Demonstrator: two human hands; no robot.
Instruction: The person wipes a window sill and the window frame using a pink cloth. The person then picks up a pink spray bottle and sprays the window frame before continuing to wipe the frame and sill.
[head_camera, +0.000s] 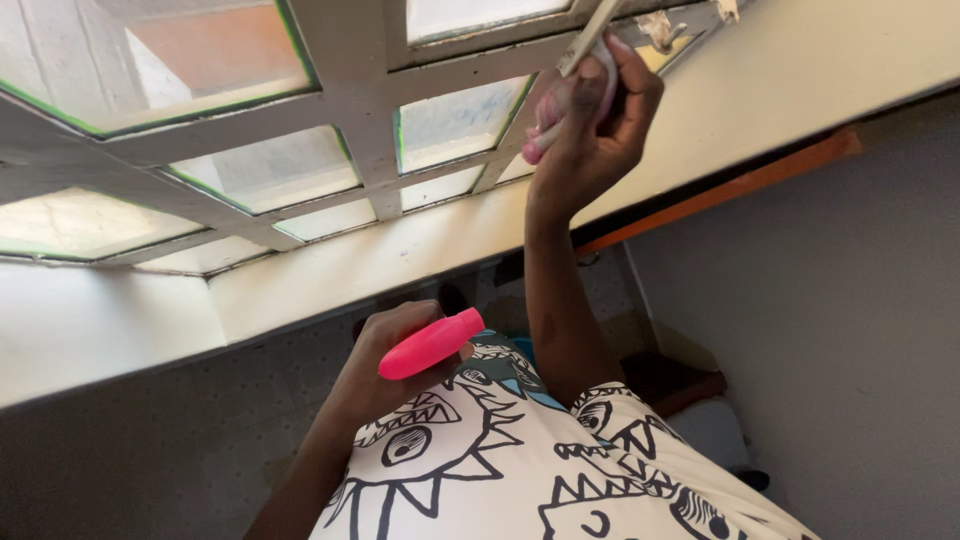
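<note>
My right hand (592, 125) is raised to the white window frame (350, 95) and is shut on a thin paint-smeared tool (585, 45). The tool has a pink lower end, and its whitish shaft points up across a frame bar. Lower down, close to my patterned shirt (520, 460), my left hand (385, 365) grips a smooth bright pink cylinder (432, 343). The cylinder's rounded end points right. The tool's tip runs out of the top of the view.
The window has several frosted panes (455, 120) with green edging between white bars. A pale sill (330, 270) runs below it. A grey wall (830, 320) stands at the right, with an orange strip (740, 185) along its top. Dark items lie low by the wall.
</note>
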